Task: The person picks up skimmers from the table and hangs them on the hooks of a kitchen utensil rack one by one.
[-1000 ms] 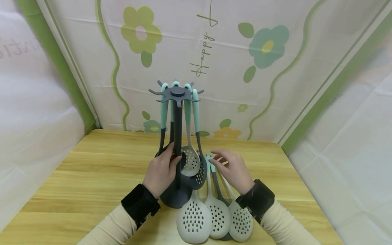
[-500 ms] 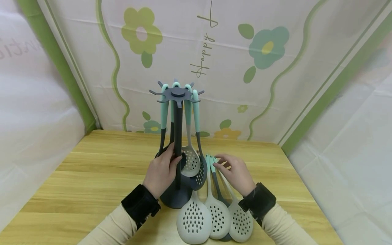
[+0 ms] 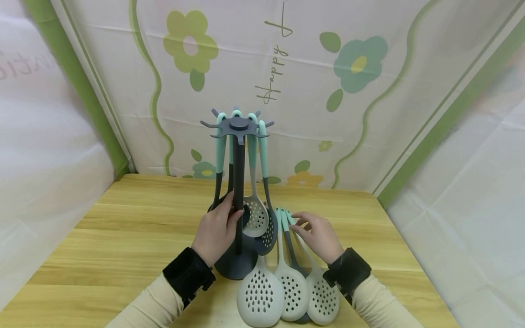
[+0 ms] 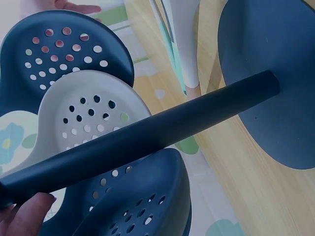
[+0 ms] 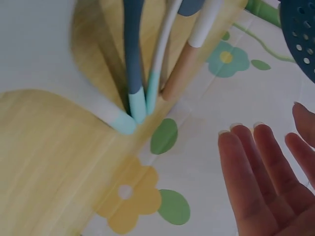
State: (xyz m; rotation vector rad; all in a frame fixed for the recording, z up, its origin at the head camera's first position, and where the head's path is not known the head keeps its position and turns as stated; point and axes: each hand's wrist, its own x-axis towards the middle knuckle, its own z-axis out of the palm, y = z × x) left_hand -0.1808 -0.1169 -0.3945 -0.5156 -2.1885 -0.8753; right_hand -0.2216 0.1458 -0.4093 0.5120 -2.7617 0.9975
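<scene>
My left hand (image 3: 215, 232) grips the dark post (image 3: 239, 168) of an upright utensil stand. In the left wrist view, finger ends (image 4: 27, 219) show at the lower left against the post (image 4: 147, 135). Several mint-handled utensils hang from the stand's hooks, among them a pale skimmer (image 3: 256, 218) and a dark slotted spoon (image 3: 268, 234). My right hand (image 3: 317, 234) hovers at the mint handle end of the rightmost pale skimmer (image 3: 323, 296). Its fingers (image 5: 268, 162) look loosely extended in the right wrist view, holding nothing and apart from the handle ends (image 5: 138, 105).
Left of that skimmer lie another pale skimmer (image 3: 293, 291), a dark utensil (image 3: 292, 255) partly beneath, and a pale slotted turner (image 3: 260, 296). The stand's round base (image 3: 234, 266) is on the wooden table (image 3: 123, 246). Patterned cloth (image 3: 295, 136) hangs beyond the table's far edge.
My right hand has shifted slightly to the right, away from the stand, along the handle ends. My left hand keeps its hold on the post.
</scene>
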